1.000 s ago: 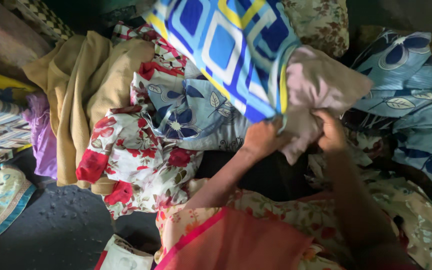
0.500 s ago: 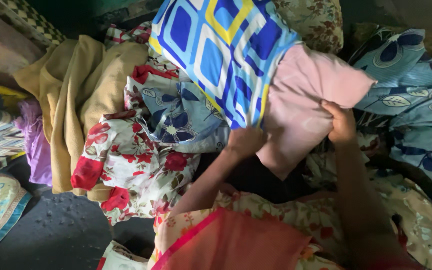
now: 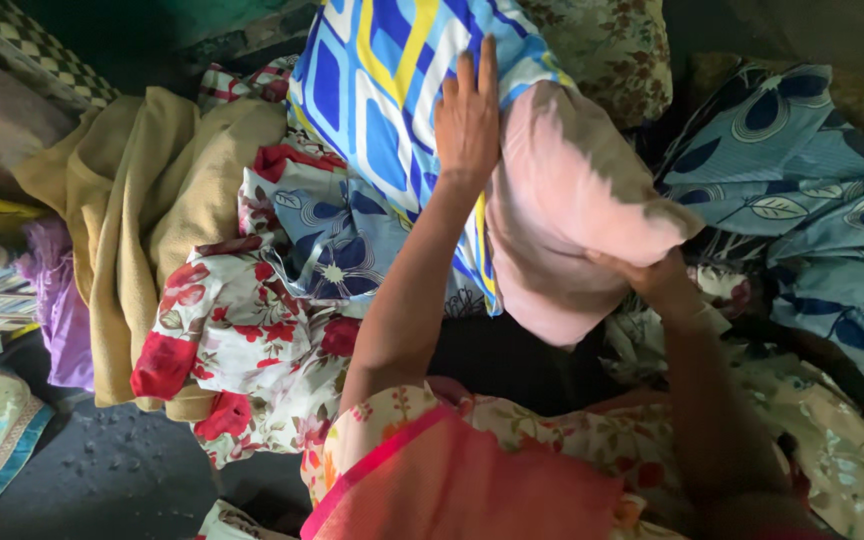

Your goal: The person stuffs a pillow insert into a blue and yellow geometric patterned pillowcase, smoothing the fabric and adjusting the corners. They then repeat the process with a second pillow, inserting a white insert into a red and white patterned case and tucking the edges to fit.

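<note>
Pressing flat, the left hand [image 3: 467, 115] lies with its fingers spread and straight on the blue cover with white and yellow squares [image 3: 382, 90], right at the cover's open edge where the pink pillow [image 3: 562, 200] comes out. The right hand [image 3: 652, 280] is below and to the right of that, its fingers curled up under the pillow's lower corner; they look closed on the pink cloth, though the fingertips are hidden behind it, so how firm the hold is cannot be told. The pillow sits between the two hands, tilted, with its upper left part tucked inside the cover and the larger pink part bare. Judged from how it lies, the pillow is only partly in its cover: the mouth is around one end, and most of the body is not yet covered, nor is the open end closed over. To the left of the left hand a heap of bedding lies touching the cover: a pale blue floral cloth [image 3: 352, 240], a white cloth with red roses [image 3: 242, 330], and further left a tan blanket [image 3: 142, 220]. To the right of the right hand spreads a blue sheet with large leaves [image 3: 802, 180], and above both hands a brown floral cushion [image 3: 612, 40] shows.
</note>
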